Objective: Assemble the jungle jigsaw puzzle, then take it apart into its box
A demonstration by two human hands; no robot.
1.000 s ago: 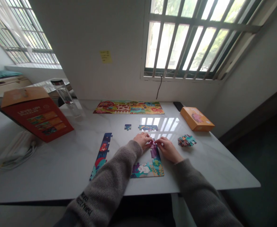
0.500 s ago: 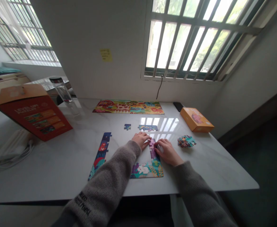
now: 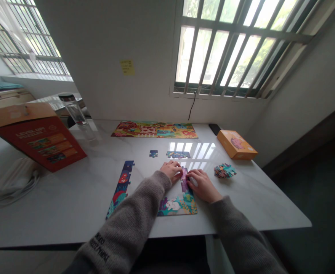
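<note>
Held the fingers of the left hand loosely bent, tips down at the left side of the purple piece, and the half-curled fingers of the right hand at or just beside its right side. Could not tell a true pinch from a light touch in either hand. Seemingly came at the piece from two opposite sides to stop any sliding on the smooth table. Had that piece at the far end of an L-shaped section, near the front edge, probably for easy reach; could not see all of the section behind the left sleeve.

Counted one side strip left of that sleeve, likely set apart for room between. Counted one short strip and one loose piece beyond the hands, well apart from each other. Found one pile of pieces near the right hand, apparently for quick picking, too jumbled to number. Saw two boxes, one orange box and one red box, one bottle, and one long picture by the wall, perhaps there for working space.
</note>
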